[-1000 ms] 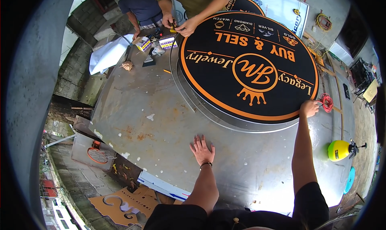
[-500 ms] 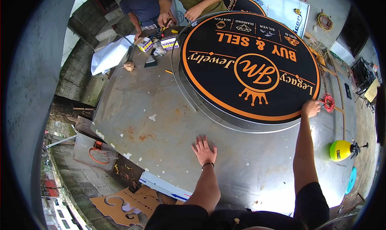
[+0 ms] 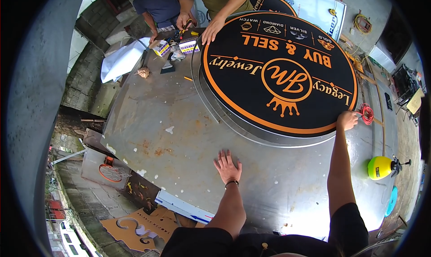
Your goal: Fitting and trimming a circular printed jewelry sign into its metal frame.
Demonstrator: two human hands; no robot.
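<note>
My left hand (image 3: 228, 168) lies flat on the grey metal table (image 3: 184, 126), its fingers spread and nothing in them. At the lower right rim of a large round black sign (image 3: 251, 90) with an orange border, my right hand (image 3: 346, 121) is closed on the edge. Its underside fingers are hidden. From my side the sign's orange lettering reads upside down. A clear strip-like ring (image 3: 242, 133) runs beneath and around the sign's near left side. Just right of my right hand lies a coil of red wire (image 3: 367, 114).
Across the table, a co-worker's hand (image 3: 213, 30) touches the sign's far left rim; another co-worker stands alongside. Small boxes (image 3: 189, 46), a scraper (image 3: 168, 67) and white sheeting (image 3: 121, 61) lie at far left. A yellow spray bottle (image 3: 380, 168) sits at right.
The co-worker's hand has come down and nearer, onto the sign's far left rim. My two hands have stayed in place.
</note>
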